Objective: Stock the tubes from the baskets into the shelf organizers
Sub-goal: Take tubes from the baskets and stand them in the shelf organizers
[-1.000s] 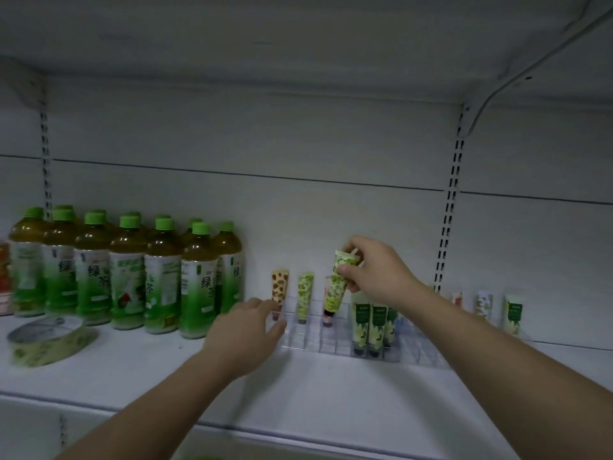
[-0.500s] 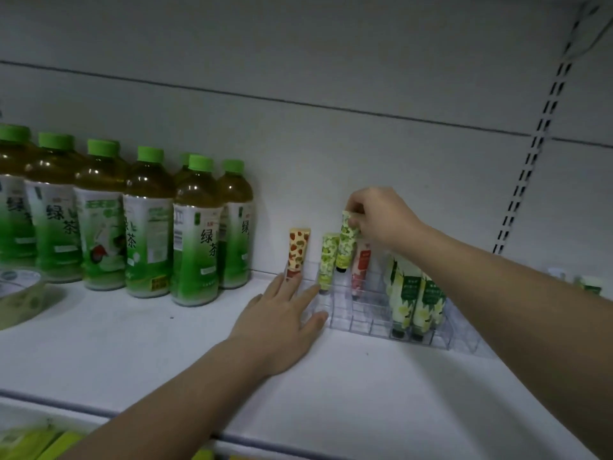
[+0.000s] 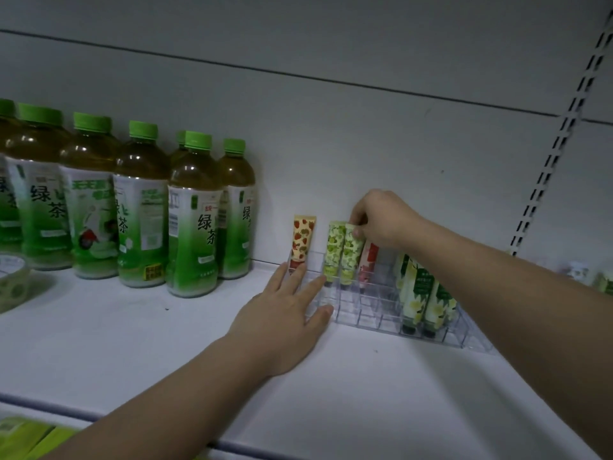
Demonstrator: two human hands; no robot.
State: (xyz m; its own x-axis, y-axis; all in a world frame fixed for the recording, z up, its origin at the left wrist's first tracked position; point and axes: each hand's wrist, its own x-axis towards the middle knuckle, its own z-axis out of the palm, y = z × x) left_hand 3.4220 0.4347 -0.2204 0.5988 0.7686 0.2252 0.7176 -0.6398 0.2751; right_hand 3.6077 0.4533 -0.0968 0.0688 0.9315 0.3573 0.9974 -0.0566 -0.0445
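My right hand [image 3: 381, 220] pinches a green-patterned tube [image 3: 352, 252] in the clear organizer [image 3: 381, 313]; left hand [image 3: 282, 313] fingers spread flat; bottles [image 3: 192, 220] read 绿茶.

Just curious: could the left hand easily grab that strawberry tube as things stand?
Probably yes. The left hand lies flat on the shelf, fingertips right below the strawberry tube, which stands upright at the organizer's left end; nothing stands between them.

Right hand [image 3: 381, 219] pinches green tube [image 3: 351, 252] upright in clear organizer [image 3: 371, 313].
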